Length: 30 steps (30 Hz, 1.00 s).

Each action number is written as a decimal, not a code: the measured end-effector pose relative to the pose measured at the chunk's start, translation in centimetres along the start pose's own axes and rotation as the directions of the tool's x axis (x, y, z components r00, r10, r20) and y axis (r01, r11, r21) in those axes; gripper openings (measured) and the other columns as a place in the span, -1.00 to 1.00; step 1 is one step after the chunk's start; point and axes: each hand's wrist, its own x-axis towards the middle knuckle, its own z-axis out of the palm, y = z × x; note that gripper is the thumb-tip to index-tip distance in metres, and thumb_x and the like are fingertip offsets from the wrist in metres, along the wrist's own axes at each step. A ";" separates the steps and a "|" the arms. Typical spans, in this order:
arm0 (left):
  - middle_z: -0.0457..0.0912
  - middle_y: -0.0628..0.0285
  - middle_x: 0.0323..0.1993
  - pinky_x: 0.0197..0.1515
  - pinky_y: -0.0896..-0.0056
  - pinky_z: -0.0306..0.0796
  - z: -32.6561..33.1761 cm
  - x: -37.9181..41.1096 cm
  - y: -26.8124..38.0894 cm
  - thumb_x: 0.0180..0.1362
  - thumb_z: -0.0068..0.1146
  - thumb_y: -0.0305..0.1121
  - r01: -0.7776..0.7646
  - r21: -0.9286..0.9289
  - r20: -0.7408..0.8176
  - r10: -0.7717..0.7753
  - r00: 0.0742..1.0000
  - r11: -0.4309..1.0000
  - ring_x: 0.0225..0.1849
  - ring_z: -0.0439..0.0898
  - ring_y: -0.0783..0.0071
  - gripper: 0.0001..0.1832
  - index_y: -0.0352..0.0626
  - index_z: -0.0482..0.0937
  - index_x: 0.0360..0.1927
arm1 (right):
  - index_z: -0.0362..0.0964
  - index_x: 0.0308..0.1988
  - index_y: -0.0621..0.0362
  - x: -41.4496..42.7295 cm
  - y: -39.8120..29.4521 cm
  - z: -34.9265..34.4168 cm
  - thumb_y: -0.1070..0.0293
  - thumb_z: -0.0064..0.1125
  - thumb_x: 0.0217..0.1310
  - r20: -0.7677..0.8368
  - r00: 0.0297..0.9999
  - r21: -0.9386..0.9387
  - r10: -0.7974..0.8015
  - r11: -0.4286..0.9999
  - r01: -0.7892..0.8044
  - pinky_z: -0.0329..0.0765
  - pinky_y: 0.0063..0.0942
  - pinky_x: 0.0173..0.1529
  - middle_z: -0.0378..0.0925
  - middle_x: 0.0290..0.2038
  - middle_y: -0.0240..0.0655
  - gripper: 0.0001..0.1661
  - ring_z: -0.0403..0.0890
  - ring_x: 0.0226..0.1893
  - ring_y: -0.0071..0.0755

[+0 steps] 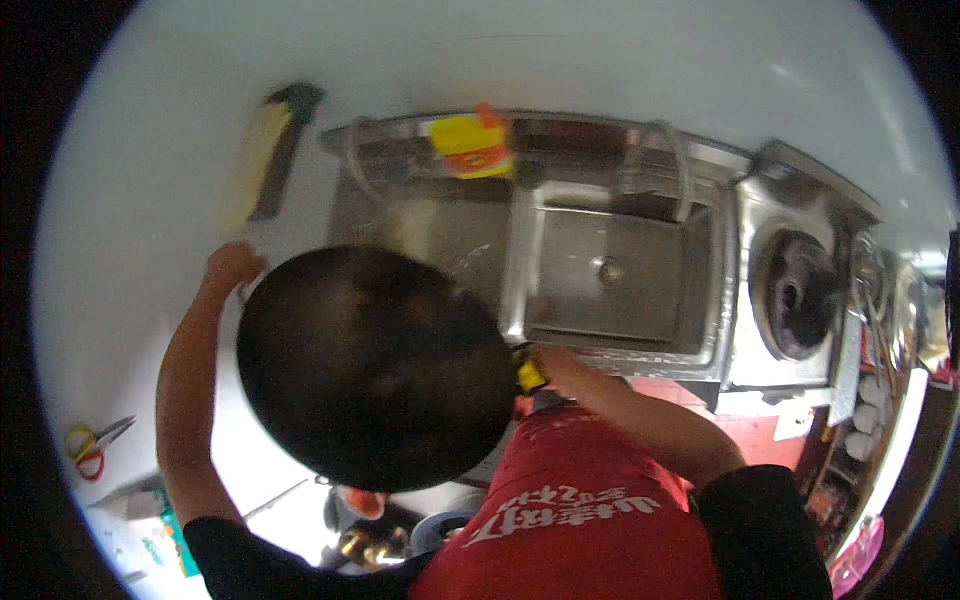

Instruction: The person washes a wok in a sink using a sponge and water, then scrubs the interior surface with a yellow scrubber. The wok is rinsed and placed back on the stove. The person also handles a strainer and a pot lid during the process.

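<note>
A large dark wok (375,367), blurred, is held up before me, overlapping the left sink basin (480,225) in the picture. My right hand (551,367) grips its handle, where a yellow-and-black part (529,375) shows beside my fingers. At the wok's opposite rim my left hand (234,268) is closed, with a bit of metal showing below it, apparently a side handle; the fingers' exact hold is blurred. The right sink basin (607,277) has a round drain and no visible water.
A yellow jug (472,150) with an orange-red cap stands behind the sinks. Curved faucets (675,165) rise there. A stove burner (795,292) is at right. Scissors (96,448) with yellow and red handles lie at left. Bowls (439,532) sit below the wok.
</note>
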 end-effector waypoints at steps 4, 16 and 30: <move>0.61 -0.04 -0.26 -0.03 0.07 0.41 12.5 0.6 -5.9 0.16 0.02 -0.09 -0.158 0.067 -0.030 0.160 0.987 0.985 -0.20 0.60 0.04 -0.59 -0.23 0.56 -0.12 | 0.42 -0.06 0.26 -3.2 1.1 0.3 0.15 0.03 0.29 -0.090 0.960 0.605 0.266 0.780 -0.159 0.53 -0.17 -0.24 0.58 -0.21 -0.03 -0.60 0.63 -0.28 -0.07; 0.35 0.21 -0.81 -0.42 0.23 0.36 11.5 -16.2 17.7 0.40 -0.29 -0.13 -0.362 -0.312 -0.273 0.282 0.920 0.878 -0.68 0.41 0.33 -0.54 -0.27 0.44 -0.47 | 0.45 -0.13 0.30 -25.8 11.3 -23.4 0.09 0.00 0.32 -0.529 0.798 -0.329 -0.289 0.936 0.122 0.45 -0.33 -0.20 0.56 -0.34 -0.12 -0.56 0.51 -0.37 -0.34; 0.65 0.15 -0.44 -0.32 0.30 0.50 -4.0 -40.2 71.9 -0.03 0.07 -0.59 0.080 -0.960 -0.101 0.601 0.793 -0.268 -0.42 0.61 0.37 -0.87 -0.23 0.60 -0.38 | 0.42 -0.06 0.27 -51.0 16.8 -68.9 0.17 0.12 0.21 -0.835 0.355 -0.525 -0.419 0.800 -0.291 0.49 -0.19 -0.14 0.58 -0.18 -0.07 -0.58 0.60 -0.22 -0.03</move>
